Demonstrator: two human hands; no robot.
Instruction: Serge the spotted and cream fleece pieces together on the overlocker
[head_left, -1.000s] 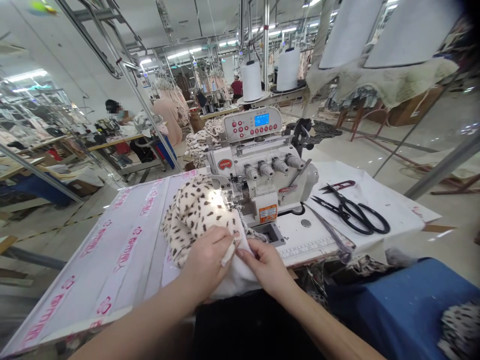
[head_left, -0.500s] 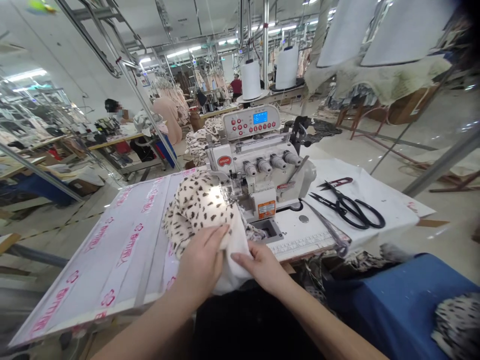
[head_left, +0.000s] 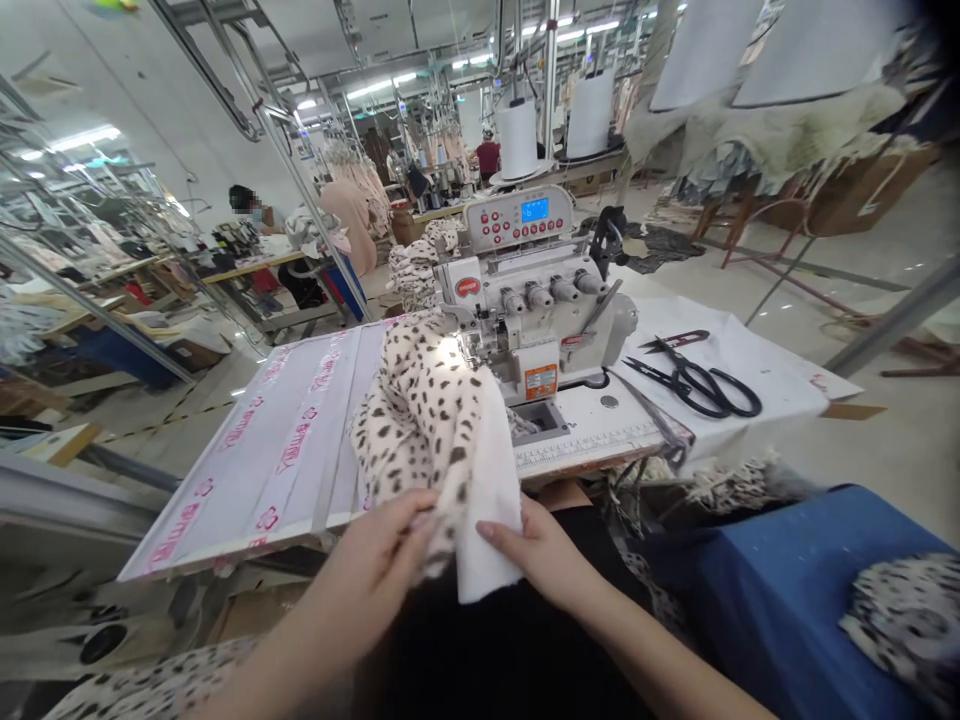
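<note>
Nearby, black scissors [head_left: 699, 380]; sewing machine [head_left: 536, 310] between them and spotted fabric [head_left: 424, 390].

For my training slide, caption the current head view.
Left hand gripping spotted fabric, right hand pinching white fabric, at a sewing machine with black scissors lying at right.

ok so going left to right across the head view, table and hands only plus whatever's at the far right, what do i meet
Printed sheet → left hand, gripping spotted cloth → white cloth → right hand, pinching that white cloth → scissors → spotted bundle.
</note>
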